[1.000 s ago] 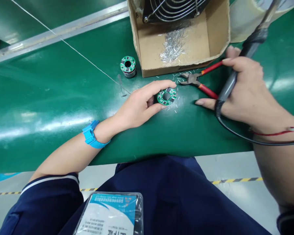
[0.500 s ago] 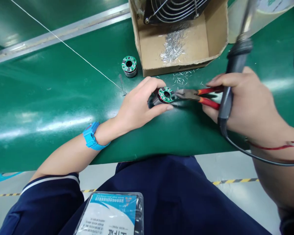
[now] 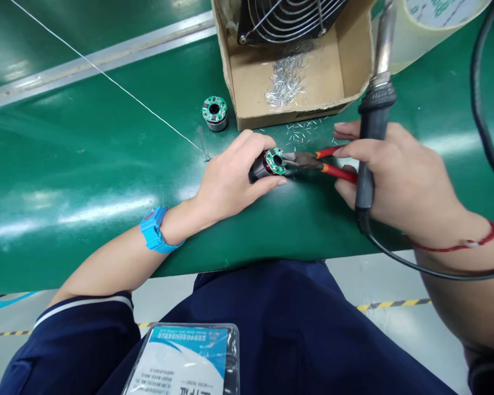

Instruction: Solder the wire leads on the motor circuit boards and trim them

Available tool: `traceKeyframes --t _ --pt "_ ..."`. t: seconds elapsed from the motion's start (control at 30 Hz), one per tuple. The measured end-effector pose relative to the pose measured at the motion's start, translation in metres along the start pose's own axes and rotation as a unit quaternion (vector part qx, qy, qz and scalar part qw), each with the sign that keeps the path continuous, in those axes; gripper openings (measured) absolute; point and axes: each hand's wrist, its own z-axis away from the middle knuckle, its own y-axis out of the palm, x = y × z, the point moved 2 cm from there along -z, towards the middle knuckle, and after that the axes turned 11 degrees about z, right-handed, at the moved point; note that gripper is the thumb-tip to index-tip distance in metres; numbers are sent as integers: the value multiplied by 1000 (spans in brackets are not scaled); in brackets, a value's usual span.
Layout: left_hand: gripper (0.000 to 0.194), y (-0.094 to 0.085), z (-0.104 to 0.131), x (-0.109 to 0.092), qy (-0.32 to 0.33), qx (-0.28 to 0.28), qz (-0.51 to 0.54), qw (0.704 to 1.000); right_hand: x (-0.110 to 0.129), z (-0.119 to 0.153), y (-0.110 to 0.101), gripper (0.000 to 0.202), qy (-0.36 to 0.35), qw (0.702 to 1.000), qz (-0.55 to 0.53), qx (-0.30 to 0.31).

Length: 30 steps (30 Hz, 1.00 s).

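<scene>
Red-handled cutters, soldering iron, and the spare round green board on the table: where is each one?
Red-handled cutters (image 3: pixel 337 171): head view, on the lower red handle.
Soldering iron (image 3: pixel 374 112): head view, on its black grip.
Spare round green board (image 3: pixel 214 109): head view, on its green top face.

Very little can be read. A badge card (image 3: pixel 185 359) in a clear sleeve, hanging low in view well below the left hand (image 3: pixel 230 175), carries rows of small print on a white panel under a blue band, but the characters are too small and blurred to make out. A roll of tape (image 3: pixel 432 22) just above the right hand (image 3: pixel 399 175) shows green lettering, cut off and illegible.
</scene>
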Motion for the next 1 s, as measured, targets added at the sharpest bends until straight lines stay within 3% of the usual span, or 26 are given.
traceKeyframes --t 0.1,0.23,0.47,0.7,0.9,1.0 --pt "33 0 1 1 13 -2 -14 1000 3 1 10 46 9 998 -48 25" --pt "33 0 2 2 23 -4 -31 999 2 3 19 44 50 995 -36 74" --pt "33 -1 0 3 16 -6 -41 999 2 3 12 40 63 993 -3 103" --pt "32 -1 1 -4 -1 17 -150 989 5 -3 5 34 0 995 36 90" --pt "33 -1 1 -5 22 13 -181 983 12 -11 -4 34 10 995 26 94" --pt "31 -4 1 -6 34 -12 -155 987 15 -15 -6 33 54 993 63 81"
